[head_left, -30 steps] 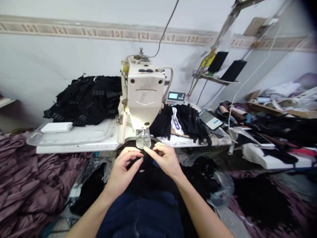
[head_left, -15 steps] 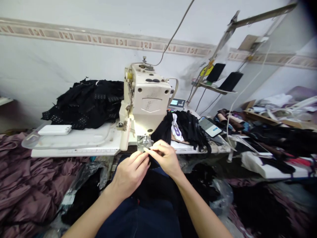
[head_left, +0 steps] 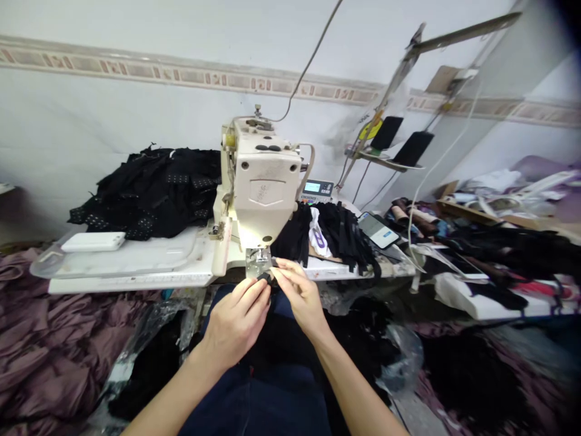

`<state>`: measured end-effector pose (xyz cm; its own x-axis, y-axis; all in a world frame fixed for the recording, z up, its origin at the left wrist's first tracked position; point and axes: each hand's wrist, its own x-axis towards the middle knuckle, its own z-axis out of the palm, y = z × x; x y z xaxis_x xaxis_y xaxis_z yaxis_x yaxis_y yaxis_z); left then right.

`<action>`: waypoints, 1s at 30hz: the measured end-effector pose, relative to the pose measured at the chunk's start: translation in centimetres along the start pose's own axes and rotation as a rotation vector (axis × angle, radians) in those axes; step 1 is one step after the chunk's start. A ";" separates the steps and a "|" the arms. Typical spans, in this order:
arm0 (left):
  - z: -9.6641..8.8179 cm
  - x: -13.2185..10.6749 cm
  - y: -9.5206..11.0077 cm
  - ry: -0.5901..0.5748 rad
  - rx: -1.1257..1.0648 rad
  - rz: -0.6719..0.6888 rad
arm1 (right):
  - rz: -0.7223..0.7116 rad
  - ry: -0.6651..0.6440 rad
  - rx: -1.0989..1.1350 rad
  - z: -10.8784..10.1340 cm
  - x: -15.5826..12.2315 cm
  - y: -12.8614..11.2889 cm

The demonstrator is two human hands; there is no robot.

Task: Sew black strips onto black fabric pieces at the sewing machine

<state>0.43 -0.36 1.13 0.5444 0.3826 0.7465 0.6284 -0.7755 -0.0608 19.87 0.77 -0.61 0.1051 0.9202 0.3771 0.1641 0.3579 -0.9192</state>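
Note:
Just in front of the sewing machine (head_left: pixel 265 188), my left hand (head_left: pixel 238 321) pinches a small black fabric piece (head_left: pixel 264 277) between thumb and fingers. My right hand (head_left: pixel 299 297) touches the same piece from the other side, its thumb and fingertips drawn close together. A small dark bit shows at the right fingertips, too small to name. Both hands are at the front edge of the lit metal needle plate (head_left: pixel 258 261), below the machine's head. How far the black piece extends behind my fingers is hidden.
Black dotted fabric (head_left: pixel 154 191) is heaped left, behind a white power bank (head_left: pixel 93 241) on a clear plastic tray (head_left: pixel 149 257). Right of the machine lie black straps (head_left: pixel 349 233) and a phone (head_left: pixel 379 230). A thread stand (head_left: pixel 390 160) holds black cones. Mauve cloth (head_left: pixel 59 339) piles below.
My right fingers have parted slightly from the left hand's fingertips, and more of the black piece now shows. The whole view has shifted slightly.

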 end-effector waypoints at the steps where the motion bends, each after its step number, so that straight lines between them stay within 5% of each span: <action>1: 0.0 0.1 0.2 0.002 0.018 -0.001 | -0.002 0.009 0.000 0.1 0.5 0.0; 9: 0.7 0.2 1.7 0.034 0.167 -0.013 | 0.021 -0.102 -0.135 -0.3 3.9 -1.2; 17: 0.7 0.1 1.9 0.041 0.160 -0.044 | 0.024 -0.193 -0.158 -1.1 3.8 -2.0; 24: -0.1 0.3 0.9 0.011 0.023 -0.044 | -0.096 -0.080 -0.256 -0.6 3.5 -1.7; 30: 0.3 0.6 0.7 -0.039 0.067 -0.084 | 0.038 0.121 0.011 0.5 2.7 -0.3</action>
<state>1.36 -0.54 1.38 0.5089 0.4653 0.7242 0.7080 -0.7049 -0.0446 19.63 3.23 0.61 0.2287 0.9077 0.3518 0.1473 0.3250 -0.9342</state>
